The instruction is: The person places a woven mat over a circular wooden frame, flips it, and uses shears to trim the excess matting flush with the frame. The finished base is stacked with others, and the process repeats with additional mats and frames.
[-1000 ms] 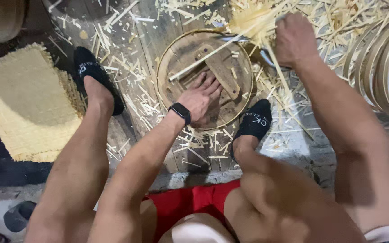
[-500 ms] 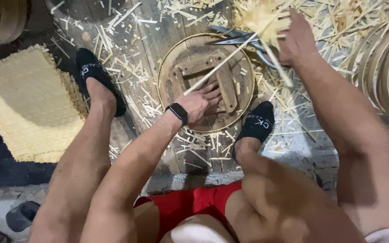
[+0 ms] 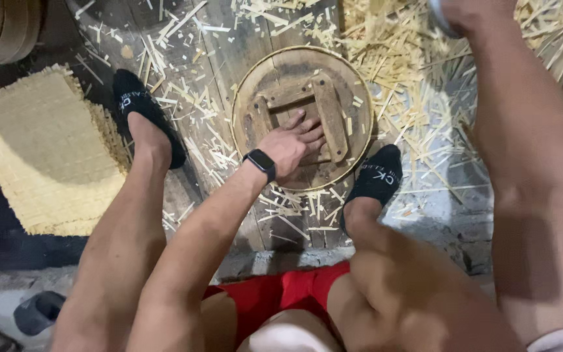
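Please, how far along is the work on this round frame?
Done: a stack of woven mats lies at the left, and split strips litter the floor. In hand: the left hand presses flat on the round wooden frame; the right hand is raised at the top edge, its grip unclear. Left: the frame carries no weaving yet.

This is a bamboo weaving workshop; thin bamboo strips (image 3: pixel 386 58) lie all over the wooden floor (image 3: pixel 229 52); woven mats (image 3: pixel 47 163) are stacked beside a round wooden frame (image 3: pixel 302 117).
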{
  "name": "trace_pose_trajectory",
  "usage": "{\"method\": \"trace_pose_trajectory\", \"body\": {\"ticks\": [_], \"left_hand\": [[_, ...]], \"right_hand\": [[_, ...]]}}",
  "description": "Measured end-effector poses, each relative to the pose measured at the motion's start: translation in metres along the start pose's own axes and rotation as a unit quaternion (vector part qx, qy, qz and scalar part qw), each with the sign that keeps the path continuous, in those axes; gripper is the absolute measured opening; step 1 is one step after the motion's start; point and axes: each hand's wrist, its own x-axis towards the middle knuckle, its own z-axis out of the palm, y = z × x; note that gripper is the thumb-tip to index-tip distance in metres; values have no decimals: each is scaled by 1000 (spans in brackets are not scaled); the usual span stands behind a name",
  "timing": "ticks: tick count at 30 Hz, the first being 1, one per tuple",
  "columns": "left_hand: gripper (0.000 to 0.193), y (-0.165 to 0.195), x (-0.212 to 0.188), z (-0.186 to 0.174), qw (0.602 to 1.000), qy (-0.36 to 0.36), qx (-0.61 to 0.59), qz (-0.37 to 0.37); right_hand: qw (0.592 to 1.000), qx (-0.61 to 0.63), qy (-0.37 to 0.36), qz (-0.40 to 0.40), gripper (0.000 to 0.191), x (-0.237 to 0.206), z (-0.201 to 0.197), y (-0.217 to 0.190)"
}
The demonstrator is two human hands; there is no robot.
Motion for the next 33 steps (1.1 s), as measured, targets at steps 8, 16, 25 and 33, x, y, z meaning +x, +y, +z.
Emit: {"method": "trace_pose_trajectory", "body": {"ticks": [8, 16, 25, 33], "left_hand": [[93, 4, -4, -6, 1000, 19, -20, 0], [101, 8, -4, -11, 999, 8, -36, 4], [50, 5, 6, -32, 979, 70, -168, -95], [25, -71, 70, -80, 900, 309, -188, -244]], "right_hand": [[982, 142, 58, 108, 47, -99, 41, 41], [920, 162, -356, 26, 31, -104, 44, 58], [916, 211, 67, 334, 23, -18, 12, 66], [934, 159, 309, 89, 49, -120, 64, 4]]}}
